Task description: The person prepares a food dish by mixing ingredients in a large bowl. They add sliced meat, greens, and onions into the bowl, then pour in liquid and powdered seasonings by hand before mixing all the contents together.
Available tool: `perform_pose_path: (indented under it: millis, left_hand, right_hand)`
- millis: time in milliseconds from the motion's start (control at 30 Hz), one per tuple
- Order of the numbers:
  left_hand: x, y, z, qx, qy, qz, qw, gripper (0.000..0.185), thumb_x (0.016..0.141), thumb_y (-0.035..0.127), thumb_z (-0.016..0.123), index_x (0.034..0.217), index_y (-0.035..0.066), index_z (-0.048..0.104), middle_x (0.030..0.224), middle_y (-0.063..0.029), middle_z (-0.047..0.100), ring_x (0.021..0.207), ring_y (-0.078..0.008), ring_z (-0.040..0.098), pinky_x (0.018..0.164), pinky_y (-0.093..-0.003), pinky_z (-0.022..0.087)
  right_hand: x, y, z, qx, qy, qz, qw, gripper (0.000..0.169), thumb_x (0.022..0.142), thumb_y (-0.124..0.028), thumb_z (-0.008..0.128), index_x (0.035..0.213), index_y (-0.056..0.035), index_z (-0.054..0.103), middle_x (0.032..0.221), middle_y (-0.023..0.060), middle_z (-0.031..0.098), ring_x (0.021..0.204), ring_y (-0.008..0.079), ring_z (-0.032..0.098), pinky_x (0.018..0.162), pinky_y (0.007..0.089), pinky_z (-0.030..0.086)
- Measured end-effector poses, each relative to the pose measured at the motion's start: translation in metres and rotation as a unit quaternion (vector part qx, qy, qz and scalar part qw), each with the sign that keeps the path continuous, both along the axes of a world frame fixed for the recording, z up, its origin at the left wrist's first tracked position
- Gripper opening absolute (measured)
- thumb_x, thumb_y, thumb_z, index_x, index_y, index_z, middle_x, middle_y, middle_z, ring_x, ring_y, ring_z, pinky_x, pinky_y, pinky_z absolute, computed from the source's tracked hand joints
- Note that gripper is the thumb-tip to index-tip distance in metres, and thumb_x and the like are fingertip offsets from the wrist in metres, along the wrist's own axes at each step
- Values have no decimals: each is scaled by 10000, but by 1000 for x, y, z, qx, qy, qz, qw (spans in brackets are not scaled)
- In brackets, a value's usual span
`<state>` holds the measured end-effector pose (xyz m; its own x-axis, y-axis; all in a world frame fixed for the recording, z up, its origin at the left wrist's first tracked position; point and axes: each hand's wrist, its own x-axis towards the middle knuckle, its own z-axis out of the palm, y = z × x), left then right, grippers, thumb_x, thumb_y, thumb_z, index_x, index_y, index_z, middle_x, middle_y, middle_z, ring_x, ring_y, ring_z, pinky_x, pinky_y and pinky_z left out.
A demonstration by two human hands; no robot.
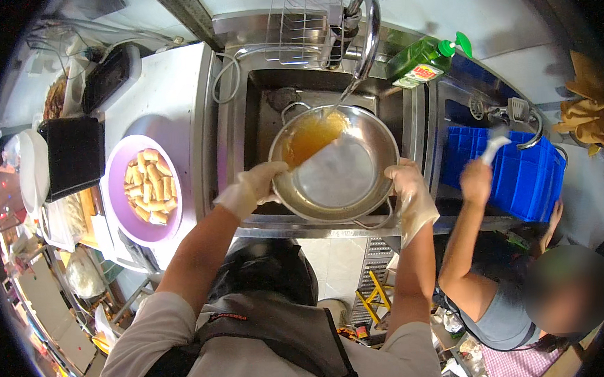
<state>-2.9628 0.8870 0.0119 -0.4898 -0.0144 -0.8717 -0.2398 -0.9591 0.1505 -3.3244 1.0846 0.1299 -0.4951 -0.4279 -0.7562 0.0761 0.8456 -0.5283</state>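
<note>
Both my hands wear translucent disposable gloves and hold a round stainless steel pan with loop handles over the sink basin. My left hand grips the pan's left rim. Opposite it, my right hand grips the right rim. A chrome gooseneck faucet pours a stream of water into the pan's far side. Amber-brown liquid pools at the far left inside, and the near part of the pan shows bare metal. One loop handle points toward me, the other away.
Left, a lilac bowl of cut tan pieces in liquid sits on a white surface. Behind the sink are a wire rack and a green soap pump bottle. At right, a co-worker's hand holds a blurred white-handled tool beside a blue crate.
</note>
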Motion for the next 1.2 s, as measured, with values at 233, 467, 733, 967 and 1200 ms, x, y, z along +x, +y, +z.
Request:
perform_pose_path:
  millis: [233, 467, 733, 967, 1200]
  left_hand:
    - [-3, 7, 111, -235, -101, 41, 966, 277, 1012, 134, 755, 1232, -29, 719, 1013, -193, 796, 760, -313, 801, 650, -431, 694]
    - [18, 14, 75, -430, -194, 122, 873, 494, 1058, 116, 613, 1548, 97, 550, 1169, -170, 764, 1032, -287, 766, 865, -412, 608]
    - [-4, 26, 92, -521, -306, -8, 797, 540, 1114, 179, 528, 1648, 247, 476, 1209, -241, 773, 1126, -398, 756, 1003, -489, 572]
    - [-5, 26, 43, -438, -260, 93, 856, 435, 1084, 113, 528, 1509, 92, 620, 1214, -135, 755, 1133, -260, 707, 982, -418, 559]
    - [-8, 19, 27, -308, -127, 205, 920, 345, 1078, 130, 633, 1400, 10, 654, 1125, -108, 737, 1035, -221, 705, 970, -395, 578]
  right_hand:
    - [31, -12, -34, -155, -46, 43, 986, 488, 1041, -304, 681, 1431, -12, 646, 1447, 177, 664, 1380, 314, 585, 1136, 425, 514]
    - [118, -97, -32, -84, 77, 102, 988, 417, 1169, -342, 527, 1438, -71, 693, 1386, 174, 700, 1256, 243, 683, 1013, 335, 568]
    - [229, -60, -71, -359, -293, 164, 871, 470, 1116, -131, 624, 1584, -103, 594, 1695, 119, 506, 1519, 244, 536, 1227, 369, 488]
    - [87, -69, -143, -203, 143, 363, 898, 490, 1124, -412, 522, 1479, -114, 683, 1400, 150, 753, 1358, 320, 664, 1236, 498, 431]
    - [26, -100, -61, -189, 518, 381, 742, 672, 952, -196, 780, 1573, -74, 555, 1610, 218, 548, 1447, 393, 590, 1218, 467, 502]
